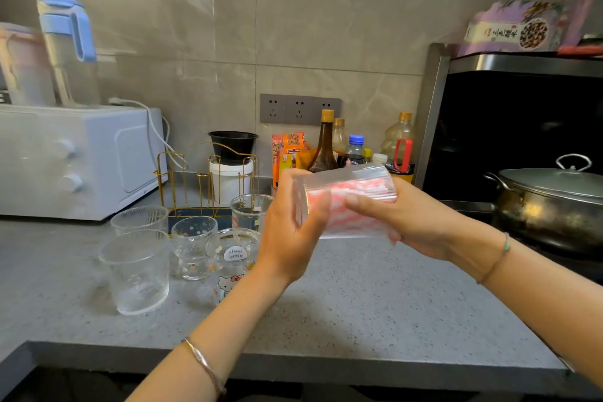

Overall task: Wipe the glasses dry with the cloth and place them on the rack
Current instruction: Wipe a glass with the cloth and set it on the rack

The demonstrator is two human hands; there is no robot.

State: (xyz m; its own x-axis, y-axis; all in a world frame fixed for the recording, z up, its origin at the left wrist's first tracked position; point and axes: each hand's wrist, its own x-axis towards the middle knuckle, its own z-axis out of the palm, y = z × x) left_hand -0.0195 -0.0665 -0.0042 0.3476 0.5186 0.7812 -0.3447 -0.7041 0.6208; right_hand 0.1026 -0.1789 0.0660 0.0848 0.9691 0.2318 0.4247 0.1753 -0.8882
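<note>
Speckled grey tabletop (359,303) carries a gold wire rack (182,179), with five clear glasses (137,271) standing upright just in front. Above, a ribbed glass (346,179) lies sideways between the hands: left hand (290,238) grips its base end, right hand (417,222) clasps the mouth end, pink-and-white cloth (346,227) stuffed inside.

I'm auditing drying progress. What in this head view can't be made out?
Head view:
- held glass: motion-blurred; wet or dry unclear.
- cloth: seen only through the ribbed glass, partly behind the right hand.
- Hello Kitty glass: lower part hidden by the left forearm.
- rack: base partly hidden behind standing glasses.
</note>
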